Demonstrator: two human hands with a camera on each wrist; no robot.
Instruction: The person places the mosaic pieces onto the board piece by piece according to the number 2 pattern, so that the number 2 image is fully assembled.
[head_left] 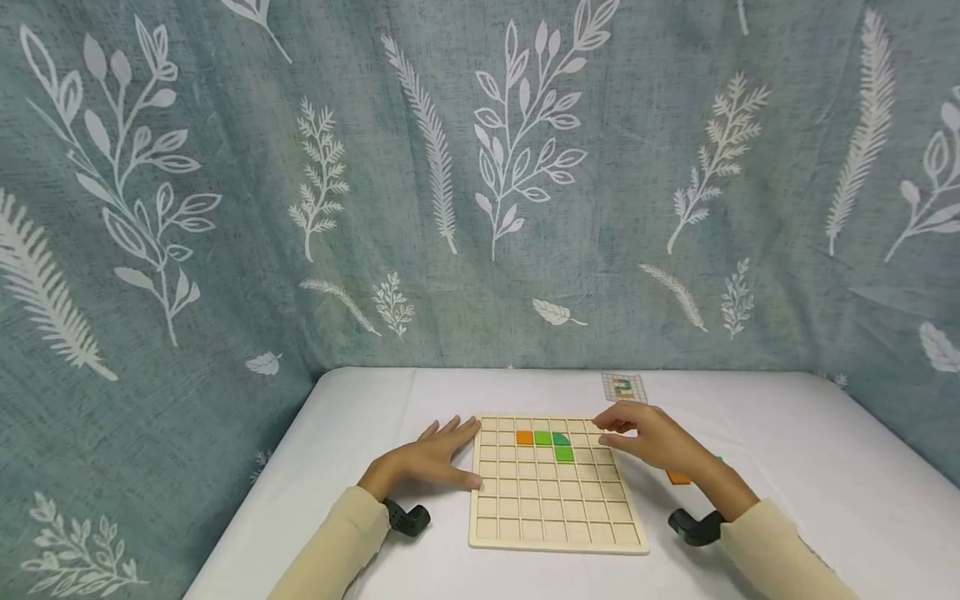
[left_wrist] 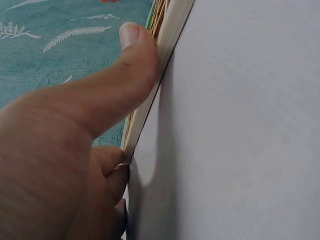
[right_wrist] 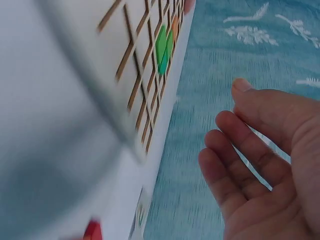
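A pale wooden grid board (head_left: 555, 508) lies on the white table. In its upper rows sit an orange square tile (head_left: 524, 437), a green square tile (head_left: 543, 437), a darker green tile with one rounded corner (head_left: 560, 438), and below that another green square (head_left: 564, 454). My left hand (head_left: 435, 458) has its fingers spread, with thumb and fingertips against the board's left edge. Over the upper right edge hovers my right hand (head_left: 648, 433). Its fingers (right_wrist: 235, 135) are loosely bent, thumb apart, with nothing between them in the right wrist view.
At the back of the table, beyond the right hand, lies a card with a printed grid pattern (head_left: 624, 387). Loose orange pieces (head_left: 678, 477) lie right of the board, partly hidden by the right forearm. A blurred red piece (right_wrist: 92, 230) shows low in the right wrist view.
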